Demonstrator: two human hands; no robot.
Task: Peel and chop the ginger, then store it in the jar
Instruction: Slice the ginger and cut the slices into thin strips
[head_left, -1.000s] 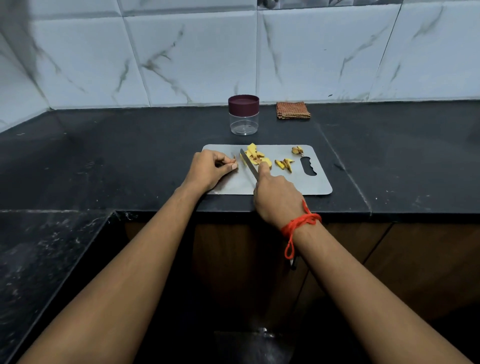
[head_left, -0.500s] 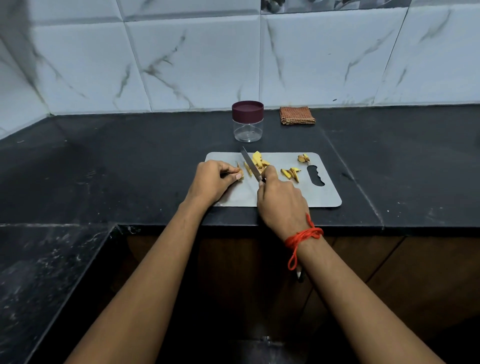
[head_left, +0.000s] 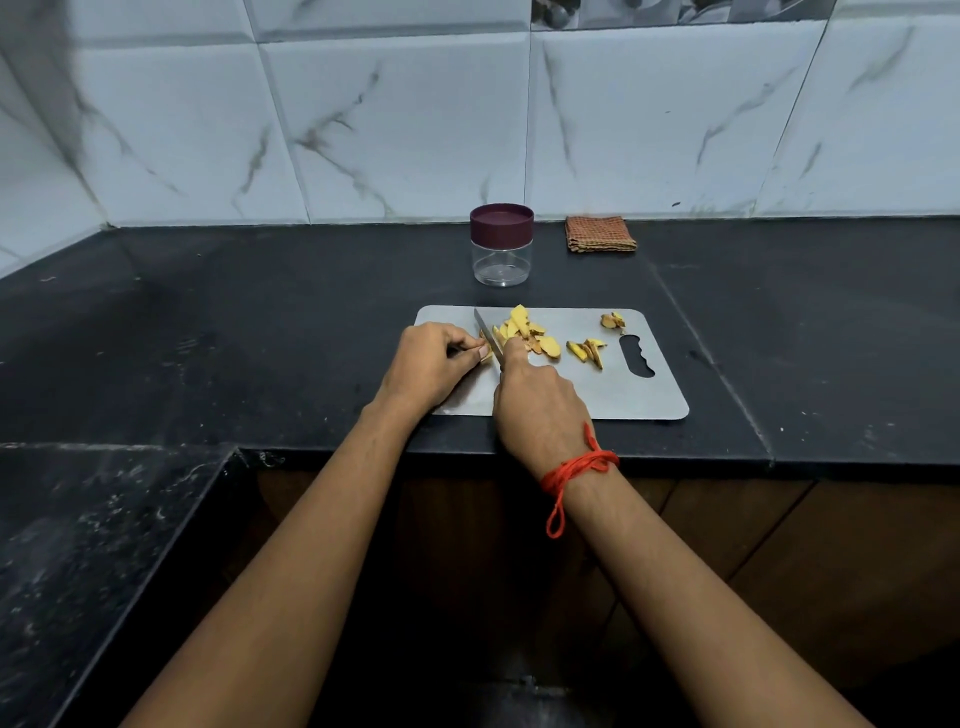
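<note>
Jar (head_left: 501, 249) (lidded) just behind board (head_left: 597, 395)

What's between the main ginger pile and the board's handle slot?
Head view: a small cluster of ginger strips lies on the cutting board between the main ginger pile and the handle slot; the rest is bare board.

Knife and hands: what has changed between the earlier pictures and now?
The knife, gripped by the right hand, moved slightly left and down, closer to the ginger piece that the left hand pinches on the cutting board. Nothing was taken or released. The cut slices, closed jar and cloth stayed in place.
</note>
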